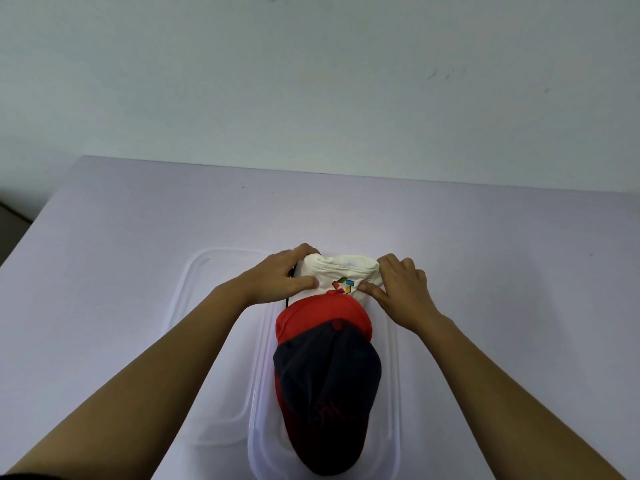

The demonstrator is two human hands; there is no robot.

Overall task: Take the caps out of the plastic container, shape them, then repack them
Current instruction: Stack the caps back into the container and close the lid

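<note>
Gripping the white fabric cap with a multicolour logo (341,271) from both sides: left hand (280,275) at its 9 o'clock edge, right hand (398,289) at 3 o'clock. Each has its thumb on the front panel and fingers curled over the far rim, pinching cloth. The two-sided hold probably keeps the soft crown from collapsing while it's lifted out or seated; can't tell which.

The cap sits at the 12 o'clock end of the clear rectangular plastic container (393,375), crown squashed, top edge folded, logo up. The plain red cap (322,317) overlaps it, and the navy-and-red cap (325,393) overlaps that at the 6 o'clock end. The nested row likely saves room.

A clear flat lid-like sheet (194,306) lies at the container's 9 o'clock side on the pale lilac desk (121,237); beside or under it, unclear.
</note>
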